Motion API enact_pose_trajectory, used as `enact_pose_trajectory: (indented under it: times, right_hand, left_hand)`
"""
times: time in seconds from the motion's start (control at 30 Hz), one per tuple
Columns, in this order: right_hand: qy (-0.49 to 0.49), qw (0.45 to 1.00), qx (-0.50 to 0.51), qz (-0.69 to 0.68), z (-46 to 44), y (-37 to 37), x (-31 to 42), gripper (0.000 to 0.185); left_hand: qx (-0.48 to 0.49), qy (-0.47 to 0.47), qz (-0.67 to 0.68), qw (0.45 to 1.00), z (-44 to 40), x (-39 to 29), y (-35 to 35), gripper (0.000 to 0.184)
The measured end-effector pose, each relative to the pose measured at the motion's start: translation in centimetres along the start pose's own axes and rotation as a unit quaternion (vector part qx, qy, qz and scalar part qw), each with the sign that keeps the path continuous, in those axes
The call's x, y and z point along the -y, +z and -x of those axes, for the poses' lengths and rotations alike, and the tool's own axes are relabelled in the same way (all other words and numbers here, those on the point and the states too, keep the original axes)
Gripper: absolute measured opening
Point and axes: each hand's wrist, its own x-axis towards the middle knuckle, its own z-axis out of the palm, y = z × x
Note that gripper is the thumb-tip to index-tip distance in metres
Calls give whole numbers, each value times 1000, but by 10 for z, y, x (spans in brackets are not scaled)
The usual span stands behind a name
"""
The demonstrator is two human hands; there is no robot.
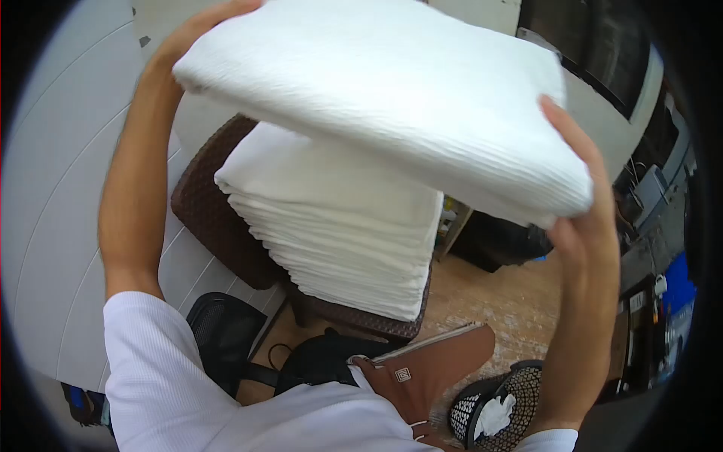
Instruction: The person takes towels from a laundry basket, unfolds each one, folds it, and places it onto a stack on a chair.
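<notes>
A thick folded white towel (376,68) with a ribbed surface is raised in front of me, tilted down to the right. My left hand (203,26) grips its far left side, fingers partly hidden behind it. At the right edge, my right hand (584,177) clasps the towel, thumb below and a finger on the upper side. Beneath it, a tall stack of folded white cloths (339,233) rests on a brown woven chair (218,203). The raised towel hides part of the top of the stack.
A black mesh wastebasket (471,410) with crumpled white paper stands at the lower right. Near my legs is a black mesh office chair (226,328). White wall panels (53,226) line the left; cluttered shelving (648,324) stands at the right.
</notes>
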Motion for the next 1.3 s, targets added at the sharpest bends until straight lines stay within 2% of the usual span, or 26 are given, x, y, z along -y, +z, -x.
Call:
enact_pose_trajectory:
  times: [0.03,0.1,0.13,0.2,0.23,0.3,0.37,0.4,0.63,0.73,0.8,0.83,0.93,1.03,1.1,1.17,1.27,1.3]
  right_hand:
    - [2,1000,19,-2,-11,17,-13,38]
    - [21,999,33,9,-22,47,-37,33]
    - [53,998,35,7,-30,49,-54,33]
    - [143,990,16,2,-40,38,-95,33]
    - [190,982,4,1,-43,28,-109,33]
    - [191,981,34,15,-50,22,-116,34]
    - [191,980,41,40,-44,17,-119,35]
    - [194,978,36,61,-42,20,-115,36]
    - [194,972,38,128,-39,18,-109,54]
    - [164,974,11,156,-34,9,-108,66]
    - [150,975,-2,163,-27,1,-102,79]
    - [134,976,0,172,-21,-5,-99,79]
    - [107,975,-35,190,7,-39,-89,76]
    - [102,972,-140,156,57,-104,-90,70]
    - [100,958,-243,112,108,-159,-95,60]
    - [101,926,-361,35,180,-223,-104,54]
    - [118,809,-573,-57,312,-297,-128,42]
    - [128,760,-632,-77,357,-312,-136,39]
  left_hand:
    - [-37,-14,29,999,11,12,-18,46]
    - [-18,-114,123,986,23,39,-44,46]
    - [-47,-160,164,972,29,58,-43,50]
    - [-89,-252,21,963,40,106,-43,51]
    - [-20,-277,8,960,42,140,-44,54]
    - [15,-270,25,962,44,169,-39,52]
    - [17,-269,24,963,41,162,-38,50]
    - [-23,-262,20,965,41,161,-34,51]
    - [-32,-269,-109,956,34,159,-35,63]
    - [-71,-232,-191,951,36,159,-34,64]
    - [-87,-206,-314,923,36,144,-35,63]
    - [-87,-187,-370,906,33,137,-33,63]
    - [-138,-83,-413,896,29,123,-34,54]
    - [-163,59,-443,880,28,116,-30,41]
    - [-101,118,-452,878,31,90,0,43]
    - [-24,180,-438,881,25,80,57,43]
    - [20,280,-436,855,46,45,145,45]
    - [78,290,-404,864,52,42,165,47]
